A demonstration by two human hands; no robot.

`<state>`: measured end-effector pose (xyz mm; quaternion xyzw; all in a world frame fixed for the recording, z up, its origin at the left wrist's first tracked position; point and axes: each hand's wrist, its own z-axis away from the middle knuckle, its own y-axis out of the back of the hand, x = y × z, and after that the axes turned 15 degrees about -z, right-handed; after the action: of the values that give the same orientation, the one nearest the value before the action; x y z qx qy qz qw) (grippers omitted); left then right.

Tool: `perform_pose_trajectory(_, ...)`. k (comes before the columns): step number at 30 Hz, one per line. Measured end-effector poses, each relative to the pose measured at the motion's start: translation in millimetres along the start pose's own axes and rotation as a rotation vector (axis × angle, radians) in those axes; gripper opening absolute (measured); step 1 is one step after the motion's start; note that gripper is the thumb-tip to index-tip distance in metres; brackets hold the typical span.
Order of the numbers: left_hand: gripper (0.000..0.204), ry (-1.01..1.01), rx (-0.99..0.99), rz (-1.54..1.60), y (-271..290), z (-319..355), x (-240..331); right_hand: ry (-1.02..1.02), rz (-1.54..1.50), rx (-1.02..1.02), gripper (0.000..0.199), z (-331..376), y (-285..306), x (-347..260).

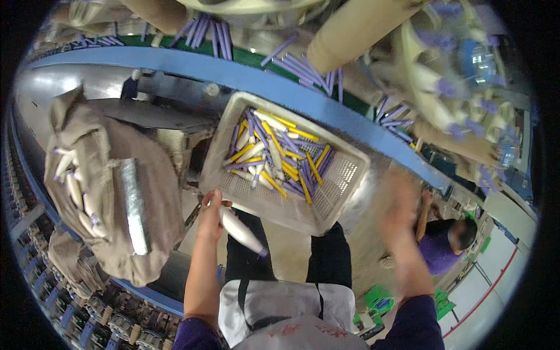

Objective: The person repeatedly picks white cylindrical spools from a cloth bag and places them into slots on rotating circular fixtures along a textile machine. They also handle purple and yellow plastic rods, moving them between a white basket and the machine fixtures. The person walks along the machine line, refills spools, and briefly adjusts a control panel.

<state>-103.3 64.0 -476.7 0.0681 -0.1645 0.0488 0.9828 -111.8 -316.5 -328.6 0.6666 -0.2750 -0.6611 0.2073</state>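
The person's left hand (pixel 211 217) is clenched around a white yarn-wound bobbin (pixel 241 231) with a purple tip, grasping it near its upper end so that the bobbin slants down and to the right, its purple tip pointing toward the person's dark trousers. The hand sits just below the near left corner of a white perforated plastic basket (pixel 344 178), close to its rim but not clearly touching it.

The right hand (pixel 401 201) is raised to the right of the basket and is smeared by motion — whether its grip is released or closed on anything cannot be told.

Inside the basket lies a loose heap of empty tubes (pixel 279 153), purple and yellow, with a few white wound bobbins mixed in; they crowd the far left part, leaving the near mesh floor bare. The basket rests tilted against a blue rail (pixel 192 67) that curves across the view.

To the left hangs a brown cloth bag (pixel 146 175), with more white bobbins (pixel 74 189) showing in its open side. Rows of spinning-machine spindles (pixel 111 324) run along the lower left edge. At the lower right another person in a purple shirt (pixel 438 251) crouches on the floor, well apart from the basket.
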Motion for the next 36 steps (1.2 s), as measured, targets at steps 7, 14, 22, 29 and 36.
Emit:
perform_pose_trajectory(7,0.023,0.261,-0.119,0.015,-68,-199,-118,-0.581,-0.270,-0.358,0.019,201,-391,331)
perform_pose_trajectory(14,0.021,0.230,-0.218,-0.238,-100,-275,-160,-1.102,0.038,-0.266,0.041,170,-505,459)
perform_pose_trajectory(22,0.018,0.104,-0.323,-0.434,-132,-259,-180,-1.131,-0.474,-0.299,0.050,155,-457,450)
perform_pose_trajectory(29,0.058,-0.869,-0.389,-1.415,-169,-171,-173,-1.828,-1.695,0.163,0.036,193,-375,338)
perform_pose_trajectory(36,0.051,-0.977,-0.333,-1.283,-136,-121,-114,-0.755,-0.435,-0.274,0.044,152,-456,339)
